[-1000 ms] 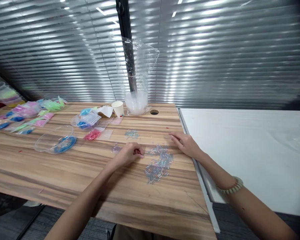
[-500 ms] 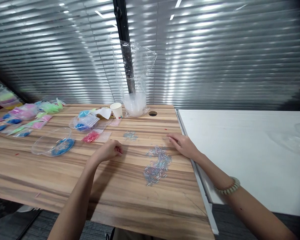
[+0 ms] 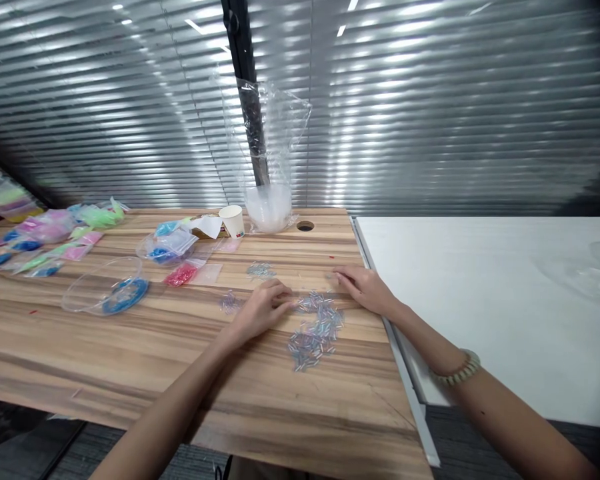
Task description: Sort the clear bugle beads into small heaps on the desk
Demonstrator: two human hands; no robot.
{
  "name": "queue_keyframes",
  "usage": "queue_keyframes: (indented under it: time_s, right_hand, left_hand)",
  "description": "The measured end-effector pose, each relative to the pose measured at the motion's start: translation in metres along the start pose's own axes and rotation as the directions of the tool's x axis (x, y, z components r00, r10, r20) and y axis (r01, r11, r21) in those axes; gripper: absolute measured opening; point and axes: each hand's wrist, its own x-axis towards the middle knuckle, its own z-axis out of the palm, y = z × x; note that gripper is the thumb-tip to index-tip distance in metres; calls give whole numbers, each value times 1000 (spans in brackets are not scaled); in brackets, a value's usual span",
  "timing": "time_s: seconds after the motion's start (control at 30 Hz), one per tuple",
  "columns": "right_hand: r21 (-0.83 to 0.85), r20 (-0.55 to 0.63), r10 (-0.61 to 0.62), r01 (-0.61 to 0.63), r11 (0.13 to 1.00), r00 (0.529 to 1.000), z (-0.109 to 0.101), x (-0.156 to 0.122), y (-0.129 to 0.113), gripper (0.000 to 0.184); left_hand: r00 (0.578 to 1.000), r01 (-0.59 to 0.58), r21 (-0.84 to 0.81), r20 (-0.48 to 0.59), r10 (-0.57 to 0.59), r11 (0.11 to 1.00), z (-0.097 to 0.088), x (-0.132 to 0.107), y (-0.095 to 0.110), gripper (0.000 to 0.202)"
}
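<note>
On the wooden table (image 3: pixel 260 393) lies a loose pile of clear and bluish tube beads (image 3: pixel 315 333). My left hand (image 3: pixel 263 310) is at the pile's upper left edge, its thumb and fingers apart and the thumb tip close to the beads. To the pile's upper right my right hand (image 3: pixel 366 288) rests on the table with its fingers stretched out; a few tiny beads lie by the fingertips. A small heap of pale blue tube beads (image 3: pixel 261 270) sits beyond my left hand, and a smaller heap of purplish beads (image 3: pixel 230 303) lies left of it.
Left of my hands are a bag of red beads (image 3: pixel 181 274), a clear plastic lid with blue beads (image 3: pixel 125 295) and a clear bowl (image 3: pixel 163 248) with bags. Further back stand a paper cup (image 3: pixel 232 221) and a plastic-wrapped stack of bowls (image 3: pixel 269 208). A white table (image 3: pixel 480 300) adjoins on the right.
My left hand has moved right to the edge of the bead pile and its fingers have opened. A small purplish bead heap now shows where it was. My right hand has hardly moved.
</note>
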Motion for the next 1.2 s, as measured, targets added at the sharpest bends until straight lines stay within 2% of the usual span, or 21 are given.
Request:
queue_keyframes:
  time_s: [0.17, 0.37, 0.77, 1.2]
  right_hand:
    - [1, 5, -5, 5, 1000, 1000, 1, 0, 0, 28]
    - [10, 21, -2, 1, 1000, 1000, 0, 1, -1, 27]
    - [-2, 9, -27, 27, 1000, 1000, 1, 2, 0, 27]
    - [-2, 26, -24, 24, 1000, 999, 1, 3, -1, 30]
  left_hand:
    - [999, -51, 6, 0, 51, 999, 11, -1, -5, 18]
    - [997, -79, 4, 12, 79, 997, 14, -1, -4, 16]
    - [996, -89, -15, 12, 89, 996, 16, 2, 0, 13]
    - [999, -41, 1, 6, 41, 999, 18, 4, 1, 14]
